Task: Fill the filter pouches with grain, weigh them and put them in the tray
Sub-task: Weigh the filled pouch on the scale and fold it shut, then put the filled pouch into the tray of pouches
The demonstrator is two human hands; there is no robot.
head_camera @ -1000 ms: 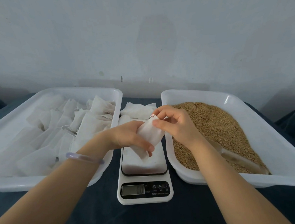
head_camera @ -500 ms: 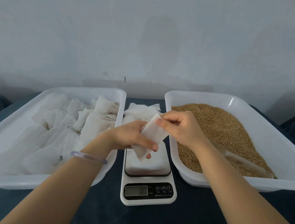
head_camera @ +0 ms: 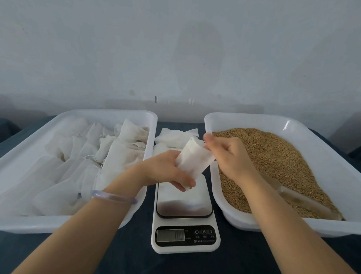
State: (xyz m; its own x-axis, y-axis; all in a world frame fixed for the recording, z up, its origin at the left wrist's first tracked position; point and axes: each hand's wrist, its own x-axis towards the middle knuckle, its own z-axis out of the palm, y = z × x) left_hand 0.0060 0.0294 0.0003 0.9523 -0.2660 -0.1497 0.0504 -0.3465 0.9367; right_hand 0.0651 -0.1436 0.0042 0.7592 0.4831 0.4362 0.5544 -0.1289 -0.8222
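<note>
Head view:
- Step, as judged: opening empty filter pouch ahead of filling.
- Pouch held above scale, between the two trays.
- Left hand: fingers curled round pouch's lower end.
- Right hand: fingers curled and blurred, seems to pinch pouch's top edge.
- Next: spread mouth, add grain from right tray.

The wall at the back is pale grey-blue. It has a big, faint, round stain on it. The light is soft. A dark blue cloth covers the bench.
</note>
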